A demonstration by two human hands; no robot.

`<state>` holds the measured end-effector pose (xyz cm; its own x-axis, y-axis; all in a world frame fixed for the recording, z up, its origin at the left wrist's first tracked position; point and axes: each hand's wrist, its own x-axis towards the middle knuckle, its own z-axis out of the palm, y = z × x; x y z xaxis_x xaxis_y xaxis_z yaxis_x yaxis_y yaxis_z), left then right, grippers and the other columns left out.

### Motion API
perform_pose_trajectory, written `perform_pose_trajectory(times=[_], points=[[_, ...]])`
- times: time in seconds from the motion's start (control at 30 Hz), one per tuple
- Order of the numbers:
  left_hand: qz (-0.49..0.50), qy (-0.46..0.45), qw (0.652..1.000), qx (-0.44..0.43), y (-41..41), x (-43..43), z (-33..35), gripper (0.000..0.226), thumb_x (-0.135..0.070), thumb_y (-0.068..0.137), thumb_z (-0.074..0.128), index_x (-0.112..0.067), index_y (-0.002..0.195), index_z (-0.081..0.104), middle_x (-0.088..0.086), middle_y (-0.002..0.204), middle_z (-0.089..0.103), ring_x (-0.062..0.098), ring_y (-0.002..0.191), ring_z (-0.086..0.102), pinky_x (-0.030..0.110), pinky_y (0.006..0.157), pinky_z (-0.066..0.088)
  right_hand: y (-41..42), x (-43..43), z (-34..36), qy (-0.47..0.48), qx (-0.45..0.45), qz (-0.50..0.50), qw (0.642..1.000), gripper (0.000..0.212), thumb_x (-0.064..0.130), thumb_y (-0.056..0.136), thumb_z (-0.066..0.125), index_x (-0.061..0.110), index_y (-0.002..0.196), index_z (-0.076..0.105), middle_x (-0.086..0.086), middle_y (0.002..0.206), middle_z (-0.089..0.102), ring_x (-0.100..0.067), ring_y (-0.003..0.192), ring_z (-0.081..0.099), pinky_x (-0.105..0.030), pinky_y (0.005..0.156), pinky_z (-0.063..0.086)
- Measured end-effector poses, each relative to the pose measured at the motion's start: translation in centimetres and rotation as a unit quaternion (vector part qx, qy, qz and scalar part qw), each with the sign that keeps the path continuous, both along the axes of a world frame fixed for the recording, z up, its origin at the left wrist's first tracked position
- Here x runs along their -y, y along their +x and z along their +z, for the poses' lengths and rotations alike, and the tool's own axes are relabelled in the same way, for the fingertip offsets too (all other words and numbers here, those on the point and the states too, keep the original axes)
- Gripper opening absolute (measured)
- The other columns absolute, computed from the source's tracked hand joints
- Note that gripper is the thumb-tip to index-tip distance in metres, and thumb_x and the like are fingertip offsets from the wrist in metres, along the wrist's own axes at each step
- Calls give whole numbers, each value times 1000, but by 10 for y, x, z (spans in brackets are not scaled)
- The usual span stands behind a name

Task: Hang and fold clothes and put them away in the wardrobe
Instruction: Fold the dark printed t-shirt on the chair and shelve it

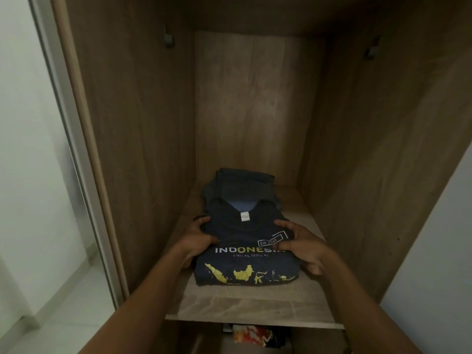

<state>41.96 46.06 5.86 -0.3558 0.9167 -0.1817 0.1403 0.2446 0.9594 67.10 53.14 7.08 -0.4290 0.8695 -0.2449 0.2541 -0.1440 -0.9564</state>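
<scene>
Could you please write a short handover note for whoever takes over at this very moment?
Left hand: grips the left edge of the folded navy Indonesia T-shirt.
Right hand: holds the shirt's right edge, fingers on top.
Position: the T-shirt lies on the wardrobe shelf, its collar end over a pile of folded dark clothes behind it.
Done: this shirt is folded and on the shelf.
Left: release it, probably squaring it with the pile first. Any other clothes are out of view.
Colourful fabric sits in the compartment below.
</scene>
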Motion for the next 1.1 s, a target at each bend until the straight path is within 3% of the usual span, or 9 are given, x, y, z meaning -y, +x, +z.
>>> perform_pose_trajectory(times=[0.17, 0.3, 0.4, 0.53, 0.67, 0.77, 0.93, 1.03, 1.1], points=[[17, -18, 1000, -5, 3, -4, 6, 72, -3, 87, 71, -21, 149, 40, 12, 142, 51, 13, 85, 57, 20, 63, 48, 5, 13, 4, -15, 11, 25, 1000, 68, 17, 80, 81, 21, 140, 49, -2, 121, 66, -19, 97, 70, -31, 65, 59], [66, -21, 998, 7, 8, -20, 13, 67, -22, 83, 79, -12, 141, 48, 14, 134, 58, 23, 98, 62, 29, 73, 53, -8, -7, 10, 59, 111, -111, 986, 85, 57, 77, 77, 14, 142, 44, -7, 131, 61, -20, 94, 66, -33, 64, 56], [73, -60, 996, 2, 9, -29, 19, 53, -19, 87, 75, -5, 132, 52, 14, 116, 63, 28, 97, 64, 32, 69, 51, -21, -27, 2, 75, 122, -128, 981, 45, 35, 79, 82, 1, 104, 66, -17, 103, 74, -27, 84, 73, -44, 78, 61], [42, -77, 991, 98, 8, -33, 25, 29, -14, 98, 60, 0, 123, 56, 19, 104, 66, 31, 85, 64, 36, 67, 51, -24, -40, 8, 82, -8, -139, 987, 5, 7, 97, 60, 4, 98, 64, -13, 86, 70, -20, 68, 65, -23, 53, 53], [92, -58, 989, -96, 4, -40, 21, 29, -21, 103, 52, 0, 119, 61, 20, 124, 62, 34, 111, 60, 36, 94, 48, -19, -56, -13, 125, 71, -136, 980, 15, 7, 97, 56, 8, 83, 59, -18, 83, 62, -24, 76, 57, -36, 72, 49], [120, -45, 979, -162, 3, -43, 18, 32, -21, 103, 51, 2, 121, 62, 22, 130, 60, 35, 115, 58, 35, 98, 45, -15, -70, -26, 145, 66, -170, 972, 21, 9, 95, 59, 11, 75, 63, -12, 85, 69, -28, 85, 64, -46, 87, 54], [102, -105, 954, -263, 4, -43, 14, 25, -20, 103, 47, -3, 118, 58, 16, 123, 60, 24, 92, 52, 34, 81, 42, -17, -65, -26, 141, 54, -162, 975, 29, 5, 94, 50, 14, 69, 60, -9, 76, 65, -29, 83, 63, -39, 78, 51], [81, -107, 922, -363, 2, -42, 18, 35, -26, 101, 49, -12, 133, 49, 16, 139, 49, 31, 121, 51, 47, 102, 42, -14, -62, -21, 135, 40, -164, 977, 13, 23, 91, 58, 16, 83, 66, -9, 91, 70, -31, 91, 67, -45, 84, 56], [71, -67, 890, -445, 8, -32, 19, 49, -38, 101, 47, -18, 144, 37, 12, 148, 39, 32, 135, 39, 54, 110, 31, -4, -45, -11, 151, 79, -162, 972, 19, 31, 96, 59, 14, 90, 63, -4, 90, 68, -23, 80, 64, -33, 71, 51]])
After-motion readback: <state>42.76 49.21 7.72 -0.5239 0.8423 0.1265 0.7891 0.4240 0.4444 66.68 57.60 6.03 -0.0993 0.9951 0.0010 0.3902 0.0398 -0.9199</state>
